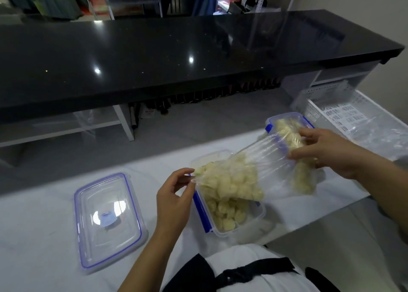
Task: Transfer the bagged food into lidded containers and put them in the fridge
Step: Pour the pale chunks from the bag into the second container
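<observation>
A clear plastic bag (254, 161) of pale yellow round food pieces is stretched above an open clear container (223, 230) with blue clips on the white table. My left hand (174, 201) pinches the bag's left end over the container's rim. My right hand (326, 152) grips the bag's other end, higher and to the right. Food pieces (229, 216) lie in the container under the bag. A loose lid (108, 221) with a blue seal lies flat to the left. A second bag of food (302, 179) lies under my right hand.
Another blue-clipped container (287, 120) holding food stands behind my right hand. A white perforated basket (344, 112) sits at the back right. A black glossy counter (154, 55) runs across above the table. The table's right edge (331, 214) drops off near the container.
</observation>
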`<action>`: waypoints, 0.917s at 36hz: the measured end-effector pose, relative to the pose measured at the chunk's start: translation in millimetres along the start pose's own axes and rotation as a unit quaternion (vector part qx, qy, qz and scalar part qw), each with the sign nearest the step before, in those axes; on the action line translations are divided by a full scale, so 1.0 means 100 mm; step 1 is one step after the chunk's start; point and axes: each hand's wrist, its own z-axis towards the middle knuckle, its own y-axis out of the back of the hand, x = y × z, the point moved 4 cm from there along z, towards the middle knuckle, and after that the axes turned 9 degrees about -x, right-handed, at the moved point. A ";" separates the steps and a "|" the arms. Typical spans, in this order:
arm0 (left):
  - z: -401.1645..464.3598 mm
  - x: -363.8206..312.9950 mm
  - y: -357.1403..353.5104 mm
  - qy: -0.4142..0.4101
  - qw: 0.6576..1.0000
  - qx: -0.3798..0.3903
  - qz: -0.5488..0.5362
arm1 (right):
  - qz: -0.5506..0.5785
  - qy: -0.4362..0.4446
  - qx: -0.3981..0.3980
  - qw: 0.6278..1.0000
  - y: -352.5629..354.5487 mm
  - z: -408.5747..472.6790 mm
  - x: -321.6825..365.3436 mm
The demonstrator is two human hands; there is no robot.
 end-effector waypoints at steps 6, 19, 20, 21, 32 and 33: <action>0.01 -0.04 0.04 -0.026 0.999 -0.041 -0.003 | 0.057 0.039 0.034 0.997 0.07 -0.01 0.14; -0.01 0.09 -0.11 0.039 0.997 0.070 -0.002 | 0.012 0.031 -0.015 0.999 0.02 -0.03 0.21; -0.01 0.09 -0.11 0.039 0.997 0.071 0.000 | 0.014 0.034 -0.014 0.999 0.01 -0.05 0.25; -0.01 0.09 -0.11 0.039 0.997 0.073 0.005 | 0.014 0.036 -0.015 0.999 0.02 -0.07 0.28; -0.04 0.08 -0.14 0.025 0.994 0.102 0.036 | 0.022 0.109 0.032 0.993 -0.08 -0.18 0.67; -0.04 0.09 -0.13 0.023 0.994 0.104 0.038 | 0.024 0.109 0.038 0.993 -0.11 -0.17 0.67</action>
